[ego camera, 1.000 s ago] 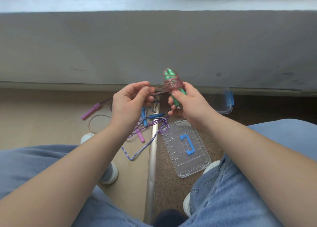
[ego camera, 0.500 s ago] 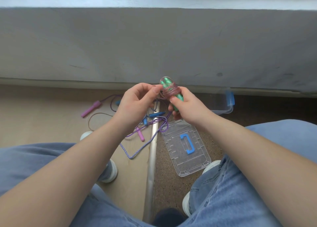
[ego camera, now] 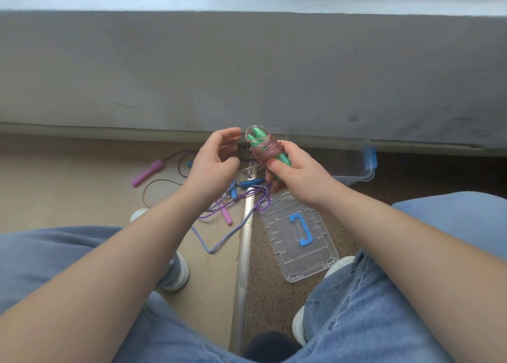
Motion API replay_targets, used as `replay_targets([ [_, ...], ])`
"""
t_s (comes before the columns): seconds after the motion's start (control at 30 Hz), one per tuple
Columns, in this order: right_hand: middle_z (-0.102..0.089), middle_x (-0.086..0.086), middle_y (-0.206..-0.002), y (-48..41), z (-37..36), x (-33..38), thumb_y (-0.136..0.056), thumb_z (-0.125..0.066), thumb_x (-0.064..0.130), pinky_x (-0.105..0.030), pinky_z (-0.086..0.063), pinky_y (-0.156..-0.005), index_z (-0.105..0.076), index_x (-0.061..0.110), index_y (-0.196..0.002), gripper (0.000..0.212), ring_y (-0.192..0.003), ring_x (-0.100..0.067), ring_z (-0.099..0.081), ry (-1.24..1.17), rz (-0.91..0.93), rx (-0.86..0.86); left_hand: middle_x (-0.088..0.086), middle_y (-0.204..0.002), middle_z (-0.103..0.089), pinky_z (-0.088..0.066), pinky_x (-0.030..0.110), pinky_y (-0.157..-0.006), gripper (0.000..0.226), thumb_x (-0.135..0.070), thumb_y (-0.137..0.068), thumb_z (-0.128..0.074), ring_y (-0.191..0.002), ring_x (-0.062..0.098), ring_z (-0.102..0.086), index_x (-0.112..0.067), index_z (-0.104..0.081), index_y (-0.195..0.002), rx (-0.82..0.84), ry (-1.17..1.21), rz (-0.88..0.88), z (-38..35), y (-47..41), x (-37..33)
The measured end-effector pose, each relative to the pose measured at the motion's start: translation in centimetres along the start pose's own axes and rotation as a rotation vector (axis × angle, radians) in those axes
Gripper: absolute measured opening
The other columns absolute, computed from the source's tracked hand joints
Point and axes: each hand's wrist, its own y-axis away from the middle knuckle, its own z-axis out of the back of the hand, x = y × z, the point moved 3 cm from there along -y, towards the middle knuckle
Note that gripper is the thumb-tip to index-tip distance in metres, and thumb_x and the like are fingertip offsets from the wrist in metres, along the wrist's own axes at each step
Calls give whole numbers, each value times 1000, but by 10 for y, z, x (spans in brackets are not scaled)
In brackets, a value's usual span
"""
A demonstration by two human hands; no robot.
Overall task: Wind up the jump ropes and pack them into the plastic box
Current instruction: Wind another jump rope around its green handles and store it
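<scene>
Clear plastic box point(ego camera: 366, 170) at centre right against the wall, contents impossible to tell; lid point(ego camera: 315, 258) flat on the floor just below. Two green handles point(ego camera: 256, 138) bound in pinkish rope point(ego camera: 264, 154), grasped by right hand point(ego camera: 299, 176) mid-frame, long axis pointing upper left. Left hand point(ego camera: 211, 165) released, fingers loosely curled, just beside. Two pink handles point(ego camera: 146, 173) loose at centre left.

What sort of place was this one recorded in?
Most likely an indoor room, with the person seated on a low seat facing a grey wall. A metal threshold strip joins pale wood-look flooring to speckled brown flooring, and a skirting board runs along the wall's foot.
</scene>
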Motion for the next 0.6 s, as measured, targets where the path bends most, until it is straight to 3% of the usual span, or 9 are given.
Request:
replay_targets([
  [0.1, -63, -4, -77, 1, -2, 2, -103, -50, 15, -48, -56, -75, -53, 9, -124, 23, -71, -26, -57, -218, -22, 77, -13, -138, -57, -50, 35, -102, 68, -4, -77, -55, -134, 6, -48, -31, -49, -139, 273, -47, -6, -6, 2, 10],
  [0.2, -60, -8, -75, 2, -3, 8, -101, -49, 12, -36, -53, -67, -53, 3, -115, 17, -64, -24, -53, -432, -20, 130, -11, -117, -70, -49, 37, -100, 34, -16, -86, -61, -115, 5, -62, -30, -64, -116, 443, -39, 60, -17, 10, 14],
  [0.3, -58, -12, -75, 0, 3, 10, -106, -41, 6, -36, -52, -68, -51, 4, -104, 10, -63, -25, -52, -547, -32, 117, -12, -88, -70, -52, 49, -86, 8, -33, -85, -58, -87, 9, -63, -32, -65, -88, 388, -41, 71, -22, 14, 10],
  [0.37, -57, -11, -75, -1, 6, 12, -106, -40, 7, -36, -53, -68, -50, 4, -102, 11, -64, -24, -50, -613, -40, 144, -5, -94, -66, -50, 50, -83, 6, -36, -80, -57, -87, 11, -60, -32, -61, -84, 314, -6, 65, -22, 13, 4],
  [0.43, -57, -9, -74, 0, 6, 11, -104, -43, 9, -37, -53, -67, -50, 4, -106, 9, -64, -23, -49, -666, -51, 216, 3, -104, -60, -51, 39, -80, 7, -26, -87, -59, -90, 13, -60, -25, -55, -93, 240, 126, 88, -21, 12, -1],
  [0.5, -58, -8, -73, 0, 3, 10, -99, -46, 12, -36, -53, -66, -51, 3, -113, 17, -62, -21, -49, -661, -63, 266, -1, -104, -61, -53, 29, -67, 10, -15, -98, -57, -81, 10, -64, -20, -53, -106, 240, 180, 98, -20, 12, -6],
  [0.6, -58, -9, -72, -2, 2, 8, -97, -49, 13, -36, -52, -63, -52, 2, -109, 16, -61, -21, -49, -627, -63, 226, -13, -79, -69, -45, 20, -52, 16, -12, -102, -51, -62, 6, -58, -15, -58, -116, 336, 110, 93, -22, 18, -11],
])
